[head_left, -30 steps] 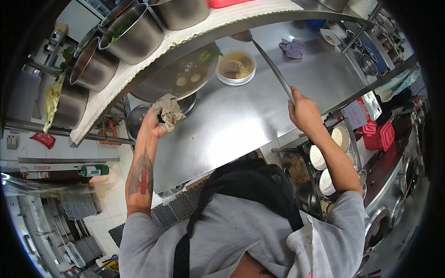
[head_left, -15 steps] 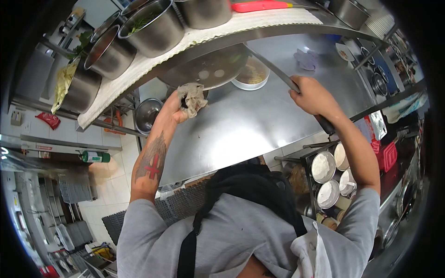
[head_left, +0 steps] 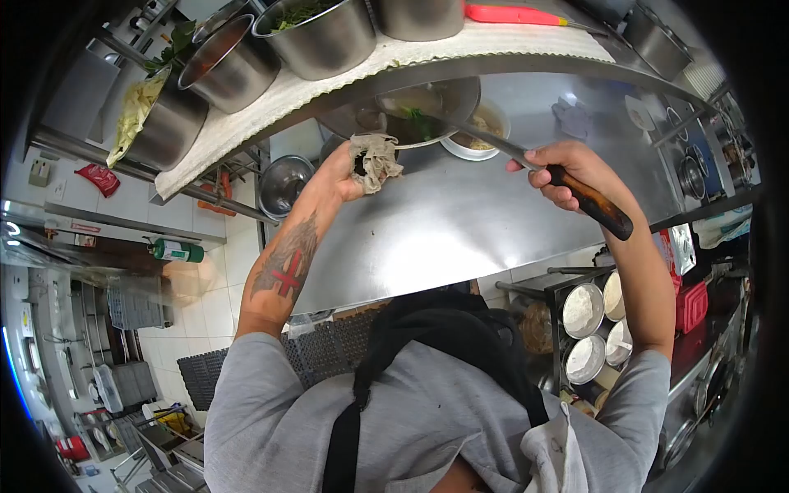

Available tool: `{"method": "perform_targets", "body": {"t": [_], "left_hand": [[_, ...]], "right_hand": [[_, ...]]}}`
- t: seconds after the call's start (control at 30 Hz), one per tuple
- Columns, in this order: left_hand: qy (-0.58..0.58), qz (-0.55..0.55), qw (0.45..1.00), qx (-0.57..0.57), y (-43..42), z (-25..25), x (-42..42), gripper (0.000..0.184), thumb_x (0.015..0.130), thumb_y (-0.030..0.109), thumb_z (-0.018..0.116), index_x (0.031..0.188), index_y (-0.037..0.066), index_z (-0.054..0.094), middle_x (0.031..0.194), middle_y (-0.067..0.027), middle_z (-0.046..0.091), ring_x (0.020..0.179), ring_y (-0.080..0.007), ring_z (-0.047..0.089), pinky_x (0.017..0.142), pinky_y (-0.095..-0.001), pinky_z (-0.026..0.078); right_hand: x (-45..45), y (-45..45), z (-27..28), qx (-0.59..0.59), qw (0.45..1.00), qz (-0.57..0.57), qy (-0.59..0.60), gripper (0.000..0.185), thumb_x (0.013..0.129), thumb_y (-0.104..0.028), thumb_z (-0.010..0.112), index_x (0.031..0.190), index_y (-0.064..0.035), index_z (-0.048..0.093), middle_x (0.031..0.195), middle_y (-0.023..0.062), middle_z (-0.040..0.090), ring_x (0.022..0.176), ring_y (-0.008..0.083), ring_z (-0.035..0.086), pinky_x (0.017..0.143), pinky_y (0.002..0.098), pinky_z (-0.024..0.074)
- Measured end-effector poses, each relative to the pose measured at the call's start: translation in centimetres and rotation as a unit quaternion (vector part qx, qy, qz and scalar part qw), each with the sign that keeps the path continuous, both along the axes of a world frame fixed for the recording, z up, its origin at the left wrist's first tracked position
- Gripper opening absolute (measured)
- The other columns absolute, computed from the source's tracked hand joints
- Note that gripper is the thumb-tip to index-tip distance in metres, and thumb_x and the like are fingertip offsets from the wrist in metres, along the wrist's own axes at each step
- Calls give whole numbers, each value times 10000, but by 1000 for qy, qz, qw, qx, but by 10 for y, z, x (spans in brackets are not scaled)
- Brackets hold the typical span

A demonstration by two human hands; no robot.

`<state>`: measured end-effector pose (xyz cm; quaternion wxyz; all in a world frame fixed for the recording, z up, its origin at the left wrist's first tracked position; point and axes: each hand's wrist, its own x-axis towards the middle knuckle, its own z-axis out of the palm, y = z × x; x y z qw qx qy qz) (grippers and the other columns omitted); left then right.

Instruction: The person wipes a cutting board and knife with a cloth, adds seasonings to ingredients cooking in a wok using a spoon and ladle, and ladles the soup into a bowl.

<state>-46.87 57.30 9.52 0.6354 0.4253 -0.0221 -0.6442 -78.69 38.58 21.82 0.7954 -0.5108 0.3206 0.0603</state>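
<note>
My left hand (head_left: 345,177) is closed around a beige cloth (head_left: 380,160) at the near edge of a wok (head_left: 456,99); the wok's grip is hidden. Leafy greens and some liquid show inside the wok. A long-handled ladle (head_left: 593,199) with a dark wooden handle is held in my right hand (head_left: 567,168), its metal shaft reaching into the wok. The ladle's head is hard to make out. Just right of the wok, partly behind it and the shaft, a white bowl (head_left: 470,153) with noodles stands on the steel table (head_left: 427,222).
Overhead, a shelf with a white towel (head_left: 411,62) carries steel containers (head_left: 320,41) of vegetables and a red-handled tool (head_left: 514,14). A steel bowl (head_left: 283,185) is at the left. A purple cloth (head_left: 571,119) lies on the table; tubs of white powder (head_left: 583,311) sit low right.
Greens now show in the wok. My right hand has turned and loosened some fingers, exposing the ladle's wooden handle, and the shaft has dipped lower. The view has shifted slightly.
</note>
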Motion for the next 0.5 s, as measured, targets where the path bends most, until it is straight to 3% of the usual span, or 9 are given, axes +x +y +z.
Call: {"method": "perform_targets", "body": {"t": [0.07, 0.17, 0.33, 0.5], "left_hand": [[10, 62, 998, 6, 4, 5, -5, 232, 1020, 186, 475, 1018, 5, 621, 924, -122, 677, 752, -222, 688, 637, -382, 621], [7, 41, 999, -13, 10, -13, 15, 266, 1025, 186, 456, 1067, -13, 627, 993, -135, 689, 801, -233, 693, 675, -398, 613], [-26, 48, 998, 15, 16, -16, 37, 253, 995, 166, 489, 1081, -19, 638, 965, -136, 704, 789, -239, 702, 595, -339, 575], [-36, 69, 997, 16, 25, -17, 56, 232, 1000, 172, 499, 1062, -6, 636, 950, -116, 706, 762, -216, 702, 588, -334, 576]], "right_hand": [[-4, 1, 7, -47, 999, -17, -19, 375, 999, -208, 533, 1184, 117, 566, 652, -19, 486, 355, 44, 437, 276, 198, 375], [-15, 2, 27, -101, 994, -10, -26, 331, 995, -218, 546, 1129, 81, 590, 681, -15, 532, 401, 55, 451, 324, 204, 379], [-37, -1, 35, -159, 986, -45, -13, 330, 989, -201, 560, 1161, 78, 597, 685, -13, 534, 424, 57, 480, 332, 204, 376], [-55, -7, -8, -172, 981, -86, 33, 276, 978, -212, 588, 1102, 34, 609, 680, -12, 536, 427, 69, 486, 347, 228, 389]]}}
